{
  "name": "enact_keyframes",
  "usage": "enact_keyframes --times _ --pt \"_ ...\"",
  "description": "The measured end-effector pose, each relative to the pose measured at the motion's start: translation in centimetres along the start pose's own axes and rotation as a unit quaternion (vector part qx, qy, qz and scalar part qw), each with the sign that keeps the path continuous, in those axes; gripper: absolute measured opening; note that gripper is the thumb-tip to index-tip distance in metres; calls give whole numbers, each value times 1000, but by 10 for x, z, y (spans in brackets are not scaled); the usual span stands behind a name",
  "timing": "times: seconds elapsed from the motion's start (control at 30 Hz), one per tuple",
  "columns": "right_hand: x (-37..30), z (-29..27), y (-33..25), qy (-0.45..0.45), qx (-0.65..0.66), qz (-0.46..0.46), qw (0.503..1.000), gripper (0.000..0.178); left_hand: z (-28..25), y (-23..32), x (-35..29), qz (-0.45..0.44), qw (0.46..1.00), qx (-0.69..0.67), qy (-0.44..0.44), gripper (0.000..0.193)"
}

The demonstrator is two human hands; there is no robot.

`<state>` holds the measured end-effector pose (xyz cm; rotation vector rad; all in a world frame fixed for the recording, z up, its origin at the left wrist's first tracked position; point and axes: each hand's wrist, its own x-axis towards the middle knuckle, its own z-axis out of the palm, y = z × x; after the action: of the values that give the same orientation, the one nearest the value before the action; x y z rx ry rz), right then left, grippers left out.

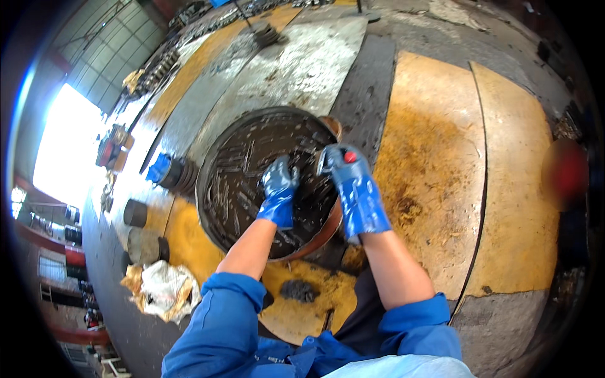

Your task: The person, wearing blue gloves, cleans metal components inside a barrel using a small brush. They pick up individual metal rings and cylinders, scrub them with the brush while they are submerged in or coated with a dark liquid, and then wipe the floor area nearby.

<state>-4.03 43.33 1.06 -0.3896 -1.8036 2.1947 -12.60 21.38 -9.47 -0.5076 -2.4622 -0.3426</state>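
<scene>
A large round tub (208,214) in front of me holds dark, oily liquid, with many thin dark rod-like metal pieces (242,154) lying in it. My left hand (279,183), in a shiny wet blue glove, is over the middle of the tub. Its fingers are loosely bent, the thumb apart from them, and no object shows in it. My right hand (354,179), gloved alike, is at the tub's right rim. Its fingers are closed round a small tool with a red round knob (350,157) and a greyish end; the glove hides most of it.
Yellow and grey metal plates (435,157) cover the floor. To the left stand a ribbed cylindrical part with blue wrapping (165,171), grey cylinders (144,246) and a crumpled white sack (165,291). A dark rag-like clump (299,290) lies near my feet.
</scene>
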Motion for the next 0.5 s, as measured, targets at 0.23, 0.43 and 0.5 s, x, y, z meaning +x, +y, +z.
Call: enact_keyframes --times 0.23,0.43,0.5 --pt "15 -1 46 10 -62 -12 998 20 -5 19 59 -91 919 126 -363 44" --pt "5 -3 23 23 -122 -51 991 18 2 16 85 -100 876 191 -431 44" --pt "6 -2 27 15 -87 -53 995 17 6 5 79 -93 884 190 -417 43"
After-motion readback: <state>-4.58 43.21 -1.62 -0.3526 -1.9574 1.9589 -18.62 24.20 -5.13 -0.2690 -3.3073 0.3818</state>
